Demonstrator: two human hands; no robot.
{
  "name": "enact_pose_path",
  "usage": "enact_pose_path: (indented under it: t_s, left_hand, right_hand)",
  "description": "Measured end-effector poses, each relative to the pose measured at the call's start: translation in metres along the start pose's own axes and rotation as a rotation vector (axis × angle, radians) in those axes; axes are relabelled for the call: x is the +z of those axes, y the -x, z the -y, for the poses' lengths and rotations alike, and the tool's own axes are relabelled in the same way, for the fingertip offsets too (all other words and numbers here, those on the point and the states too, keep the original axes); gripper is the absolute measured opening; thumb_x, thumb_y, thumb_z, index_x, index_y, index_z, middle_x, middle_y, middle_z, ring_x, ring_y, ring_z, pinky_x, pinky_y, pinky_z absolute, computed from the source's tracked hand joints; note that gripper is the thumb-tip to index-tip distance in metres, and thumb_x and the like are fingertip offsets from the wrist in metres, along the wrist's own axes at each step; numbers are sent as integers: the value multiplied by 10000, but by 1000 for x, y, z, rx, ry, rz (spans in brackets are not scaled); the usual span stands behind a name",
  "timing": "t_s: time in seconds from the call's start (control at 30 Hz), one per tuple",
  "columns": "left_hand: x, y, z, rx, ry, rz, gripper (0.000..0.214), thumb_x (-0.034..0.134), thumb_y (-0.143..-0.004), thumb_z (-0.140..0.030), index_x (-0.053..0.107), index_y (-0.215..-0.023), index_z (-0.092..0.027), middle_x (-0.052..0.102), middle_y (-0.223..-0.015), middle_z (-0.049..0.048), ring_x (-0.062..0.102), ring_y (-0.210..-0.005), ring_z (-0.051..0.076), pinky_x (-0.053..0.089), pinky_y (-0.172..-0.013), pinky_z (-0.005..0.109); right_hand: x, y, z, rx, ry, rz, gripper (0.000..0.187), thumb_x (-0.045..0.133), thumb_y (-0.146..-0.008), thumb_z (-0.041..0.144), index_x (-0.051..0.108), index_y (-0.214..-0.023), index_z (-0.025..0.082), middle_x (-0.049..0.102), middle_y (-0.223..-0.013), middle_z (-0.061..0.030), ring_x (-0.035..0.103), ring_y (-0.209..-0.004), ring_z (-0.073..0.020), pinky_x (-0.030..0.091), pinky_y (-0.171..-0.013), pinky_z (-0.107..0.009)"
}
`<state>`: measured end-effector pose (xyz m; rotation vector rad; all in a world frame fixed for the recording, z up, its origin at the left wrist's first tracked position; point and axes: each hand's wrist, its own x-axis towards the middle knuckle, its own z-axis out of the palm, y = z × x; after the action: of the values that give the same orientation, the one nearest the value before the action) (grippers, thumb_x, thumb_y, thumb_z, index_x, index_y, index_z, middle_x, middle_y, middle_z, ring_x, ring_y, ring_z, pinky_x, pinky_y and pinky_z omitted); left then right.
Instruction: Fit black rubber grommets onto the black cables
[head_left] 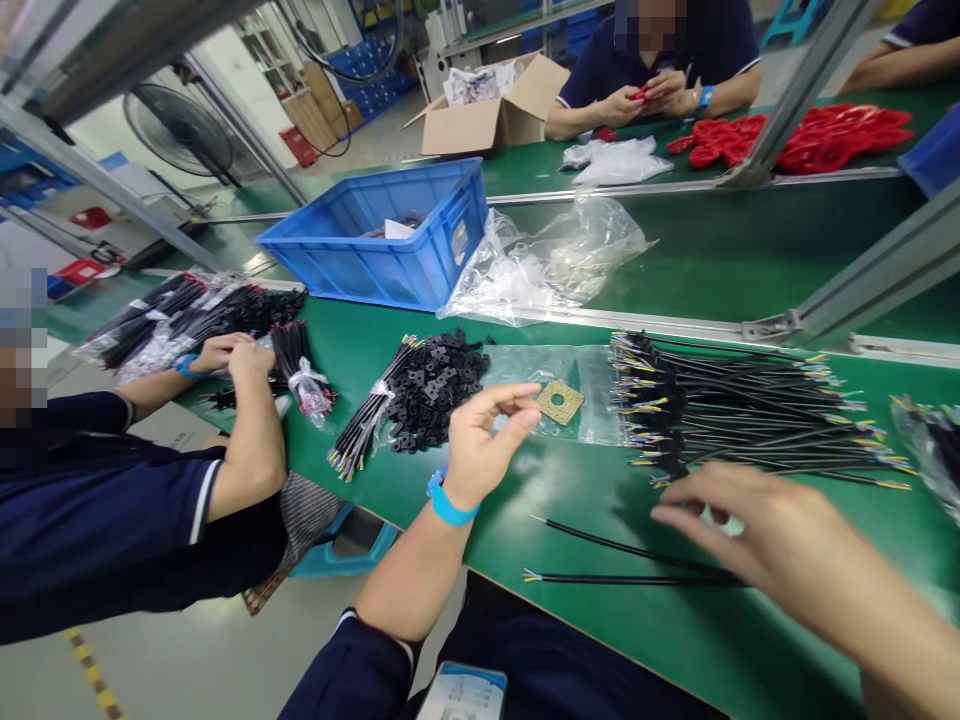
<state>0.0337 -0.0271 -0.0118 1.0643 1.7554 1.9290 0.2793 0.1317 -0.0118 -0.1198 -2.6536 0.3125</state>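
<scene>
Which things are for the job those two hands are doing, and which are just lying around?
Probably for the job:
two loose black cables by the right hand
pile of black cables
small black parts
yellowish square by the left hand

Probably just lying around:
big fan
cardboard box

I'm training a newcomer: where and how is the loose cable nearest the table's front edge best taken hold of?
Probably by the black sheath of the nearer cable, just right of its exposed wire ends, pinched from above. It lies flat and nearly straight on the green table, and there the second loose cable lies farther off than toward the right.
</scene>
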Motion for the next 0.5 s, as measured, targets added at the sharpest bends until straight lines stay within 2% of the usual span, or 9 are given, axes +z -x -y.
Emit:
enact_pose_path:
  t_s: [0.07,0.13,0.23,0.37,0.5]
  left_hand:
    - [-19,-5,-3,55,-95,-122,332,784,-916,-461,807,-1086,-176,785,-902,70,720,-774,141,589,-761,252]
    - [-42,-9,-5,115,-234,-216,309,747,-953,-435,799,-1117,-178,782,-938,67,716,-776,133,581,-748,245]
    - [-76,-7,-6,207,-498,-265,268,710,-987,-389,789,-1140,-184,773,-1006,67,708,-811,133,565,-739,248]
    - [-104,5,0,254,-812,-202,185,693,-1005,-319,785,-1094,-184,772,-977,52,696,-823,148,552,-757,278]
    - [-108,21,16,282,-1103,15,155,686,-1010,-307,795,-1048,-203,770,-950,47,687,-876,197,530,-819,349]
  right_hand:
    - [16,-1,20,-80,-48,74,324,480,-1102,400,703,-939,229,690,-792,12,678,-672,-108,496,-628,-240]
    - [38,0,35,-116,-6,77,360,431,-1106,329,694,-885,224,658,-747,1,664,-650,-138,482,-620,-282]
    - [63,0,45,-155,18,48,392,380,-1095,232,627,-791,224,609,-705,-6,629,-634,-156,454,-629,-306]
    - [69,-6,42,-67,19,-86,305,369,-1123,270,609,-954,187,657,-813,-19,634,-684,-125,456,-695,-272]
    - [63,-20,34,23,271,-257,145,514,-1082,241,619,-1030,156,680,-911,-51,619,-770,-156,431,-701,-293]
